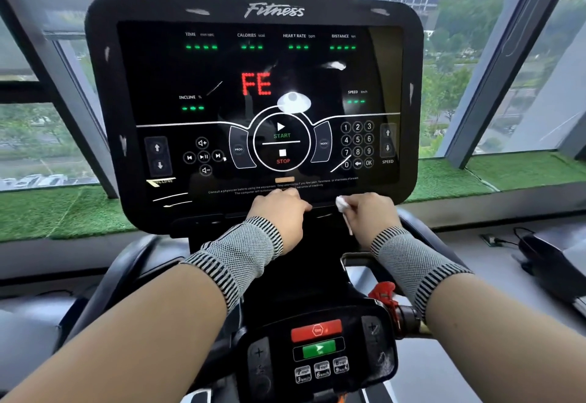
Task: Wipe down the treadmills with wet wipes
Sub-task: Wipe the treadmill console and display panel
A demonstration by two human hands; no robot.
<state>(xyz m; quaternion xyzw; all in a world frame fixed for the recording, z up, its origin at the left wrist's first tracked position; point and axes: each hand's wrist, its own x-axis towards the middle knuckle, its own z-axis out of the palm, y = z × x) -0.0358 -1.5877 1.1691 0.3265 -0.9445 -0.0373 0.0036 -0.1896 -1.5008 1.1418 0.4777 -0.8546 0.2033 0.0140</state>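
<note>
hands [320, 212] below console [253, 101], windows [507, 53] behind

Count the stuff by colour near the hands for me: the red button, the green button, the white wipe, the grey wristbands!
Red: 1, the stop button
Green: 1, the go button
White: 1, the wet wipe in the right hand
Grey: 2, the wristbands
Total: 5

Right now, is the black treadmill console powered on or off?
On: the black treadmill console shows red "FE" letters and lit green dashes.
</note>
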